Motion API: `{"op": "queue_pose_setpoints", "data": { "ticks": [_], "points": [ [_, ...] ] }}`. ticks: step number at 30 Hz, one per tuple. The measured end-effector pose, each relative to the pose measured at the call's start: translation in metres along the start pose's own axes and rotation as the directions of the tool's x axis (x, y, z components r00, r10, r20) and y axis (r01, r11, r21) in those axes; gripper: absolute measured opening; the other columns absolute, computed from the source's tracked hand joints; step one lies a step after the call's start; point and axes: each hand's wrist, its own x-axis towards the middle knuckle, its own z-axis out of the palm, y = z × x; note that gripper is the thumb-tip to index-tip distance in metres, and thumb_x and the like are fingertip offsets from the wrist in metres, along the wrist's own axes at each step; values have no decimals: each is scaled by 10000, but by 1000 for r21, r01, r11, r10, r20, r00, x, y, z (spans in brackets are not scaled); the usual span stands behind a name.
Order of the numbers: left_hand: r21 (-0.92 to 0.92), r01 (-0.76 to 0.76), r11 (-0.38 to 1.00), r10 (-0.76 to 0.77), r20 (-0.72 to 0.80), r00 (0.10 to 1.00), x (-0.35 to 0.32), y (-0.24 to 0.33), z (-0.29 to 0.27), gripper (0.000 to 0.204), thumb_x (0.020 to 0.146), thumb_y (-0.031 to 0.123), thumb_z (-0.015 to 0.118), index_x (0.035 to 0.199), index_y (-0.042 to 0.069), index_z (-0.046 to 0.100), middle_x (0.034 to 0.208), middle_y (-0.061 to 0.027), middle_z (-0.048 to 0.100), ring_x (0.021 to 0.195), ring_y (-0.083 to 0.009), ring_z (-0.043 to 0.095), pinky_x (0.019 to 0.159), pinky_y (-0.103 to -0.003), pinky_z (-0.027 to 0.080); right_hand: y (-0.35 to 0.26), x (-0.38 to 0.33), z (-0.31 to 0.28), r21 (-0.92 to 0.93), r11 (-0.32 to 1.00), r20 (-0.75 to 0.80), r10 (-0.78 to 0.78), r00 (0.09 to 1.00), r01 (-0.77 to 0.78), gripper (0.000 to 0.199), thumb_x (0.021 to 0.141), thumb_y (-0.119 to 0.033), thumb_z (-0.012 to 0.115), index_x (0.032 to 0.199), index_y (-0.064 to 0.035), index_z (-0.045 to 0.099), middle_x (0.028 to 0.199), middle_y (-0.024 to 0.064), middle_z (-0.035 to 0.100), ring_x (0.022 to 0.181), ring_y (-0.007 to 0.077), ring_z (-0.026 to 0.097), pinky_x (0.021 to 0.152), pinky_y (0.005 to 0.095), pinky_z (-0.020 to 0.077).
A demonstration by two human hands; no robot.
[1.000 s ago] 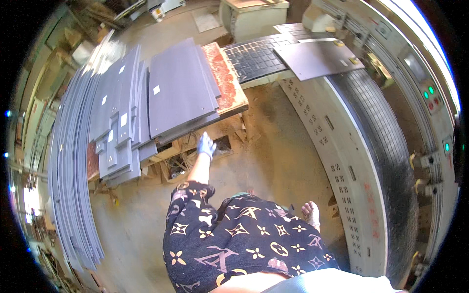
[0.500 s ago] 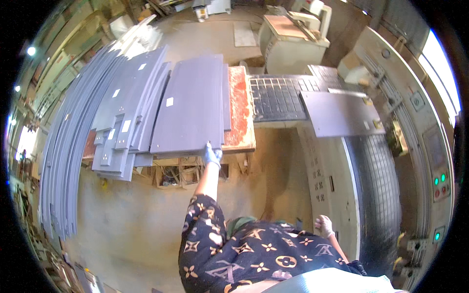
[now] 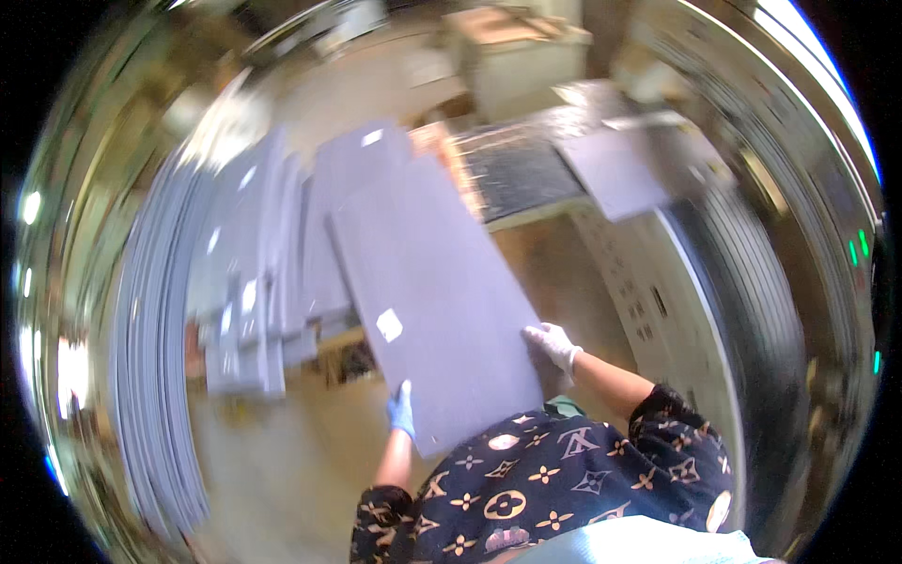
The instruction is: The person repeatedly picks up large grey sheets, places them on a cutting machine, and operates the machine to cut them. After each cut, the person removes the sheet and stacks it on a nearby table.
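Grey sheets fill the shop floor. Left hand [image 3: 401, 411] and right hand [image 3: 552, 345] grip a big grey panel [image 3: 427, 301]; hold both edges tight and level.

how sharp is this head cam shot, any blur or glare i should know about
Head view: heavy motion blur smears the stacked grey sheets and the machine. The grey panel held by the left hand and right hand is the clearest part, though soft. Bright glare streaks the upper right rim and left edge; fisheye bends all straight edges.
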Motion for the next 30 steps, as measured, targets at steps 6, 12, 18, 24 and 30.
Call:
{"op": "queue_pose_setpoints", "data": {
  "ticks": [6,12,18,24,30],
  "points": [
    [51,121,991,-124,46,991,18,36,66,487,820,399,520,1016,-47,536,959,-100,572,789,-184,561,700,-312,481,39,-39,-51,-205,978,-330,-95,939,28,504,750,-437,529,925,34,582,861,172,608,821,264,571,740,335,423],
    [147,-127,981,13,603,797,59,25,241,455,842,409,485,915,-32,571,811,-63,582,684,-141,530,617,-277,460,83,-130,-87,267,960,-818,179,547,85,375,770,-348,560,900,0,606,784,82,621,682,143,565,636,283,449],
    [271,-682,679,-1,930,368,-11,-36,397,465,873,399,398,804,-26,575,716,-121,590,615,-190,480,601,-353,425,203,-192,-132,292,956,-954,289,76,38,497,797,-482,475,839,-5,610,730,90,618,661,213,560,641,332,428],
    [195,-688,699,-290,957,-23,-95,-96,430,523,859,447,359,1018,-21,530,1013,-224,553,943,-341,525,819,-376,402,252,-278,-171,594,803,-803,590,-88,-35,634,814,-543,378,1031,25,557,1045,163,565,988,254,516,856,355,371],
    [201,-692,694,-350,933,-80,-174,-59,464,486,869,401,355,1059,-18,512,1052,-218,539,980,-345,506,838,-380,395,216,-339,-201,573,813,-819,566,-91,-102,659,829,-530,336,1091,48,511,1116,178,528,1057,271,480,887,348,350]
  ]
}}
